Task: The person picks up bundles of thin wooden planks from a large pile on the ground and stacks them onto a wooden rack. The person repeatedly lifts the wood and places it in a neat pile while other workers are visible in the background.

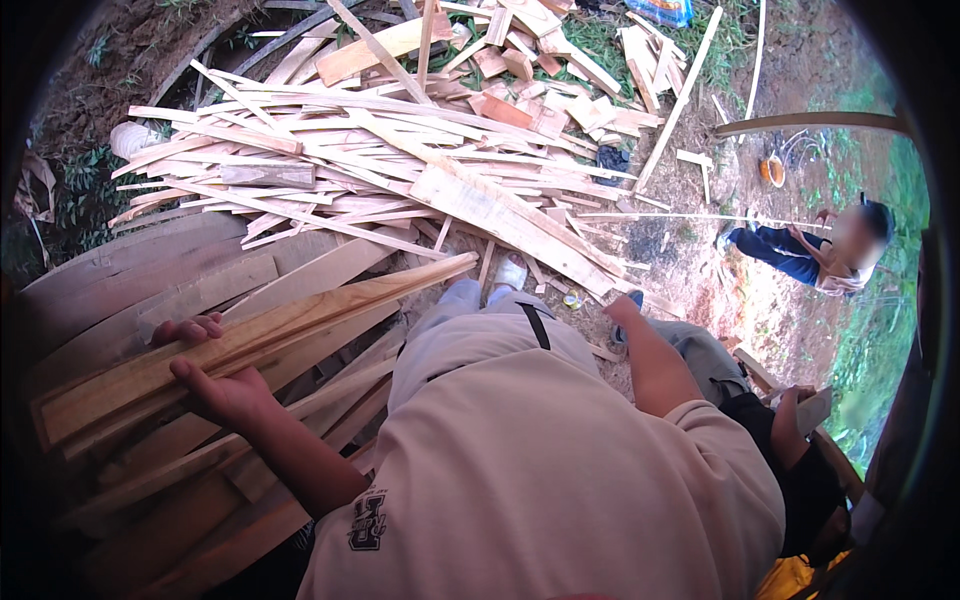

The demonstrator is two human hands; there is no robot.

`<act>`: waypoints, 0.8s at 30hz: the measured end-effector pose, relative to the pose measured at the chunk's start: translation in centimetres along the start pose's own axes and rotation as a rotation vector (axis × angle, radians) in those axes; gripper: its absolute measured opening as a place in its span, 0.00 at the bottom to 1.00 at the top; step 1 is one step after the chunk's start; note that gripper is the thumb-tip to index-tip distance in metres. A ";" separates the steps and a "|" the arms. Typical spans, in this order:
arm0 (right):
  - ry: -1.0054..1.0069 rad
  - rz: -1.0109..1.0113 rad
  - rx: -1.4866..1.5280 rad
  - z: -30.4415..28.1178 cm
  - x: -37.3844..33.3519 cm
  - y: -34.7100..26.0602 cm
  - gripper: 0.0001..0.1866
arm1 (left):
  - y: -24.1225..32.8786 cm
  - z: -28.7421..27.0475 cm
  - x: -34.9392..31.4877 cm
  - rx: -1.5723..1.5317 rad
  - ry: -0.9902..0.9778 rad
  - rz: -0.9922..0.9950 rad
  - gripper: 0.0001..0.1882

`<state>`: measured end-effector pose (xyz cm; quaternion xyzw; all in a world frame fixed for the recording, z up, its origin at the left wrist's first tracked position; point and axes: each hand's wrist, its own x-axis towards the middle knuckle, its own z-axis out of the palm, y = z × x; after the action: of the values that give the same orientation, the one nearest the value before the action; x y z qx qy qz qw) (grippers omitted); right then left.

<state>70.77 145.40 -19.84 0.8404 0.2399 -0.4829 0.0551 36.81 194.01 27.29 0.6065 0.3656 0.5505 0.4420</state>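
Note:
On the left, my left hand [228, 394] is closed round a long wooden plank [300, 330], its thumb on the near side and its fingers curled over the far side. The plank is held at a slant, with its narrower far end near my legs. More boards [330, 400] lie beneath it, close to my left forearm. My right arm hangs down at my right side, with my right hand [622, 309] low beside my leg. Its fingers are too small and partly hidden to read, and I see nothing clearly held in it.
A large heap of thin wood strips [330, 150] spreads ahead of my feet, with a wide board [510, 225] across it. Short offcuts [530, 60] pile behind. At right, a person in black [815, 490] holds wood; another in a cap [850, 245] stands farther off. An orange container [771, 171] sits nearby.

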 end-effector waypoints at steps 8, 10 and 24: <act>0.060 -0.258 0.247 -1.2 2.2 2.5 0.16 | 0.5 3.7 0.3 0.002 0.190 0.012 0.17; 0.050 -0.114 0.372 -2.8 2.8 -1.2 0.18 | 1.4 5.5 0.4 0.064 0.272 -0.024 0.15; -0.003 -0.149 0.456 -9.5 2.5 -13.9 0.22 | -0.6 1.7 1.4 -0.150 0.011 0.079 0.15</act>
<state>72.97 161.59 -15.01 0.8103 0.1859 -0.5285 -0.1718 38.73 195.25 27.24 0.5828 0.3015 0.5965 0.4621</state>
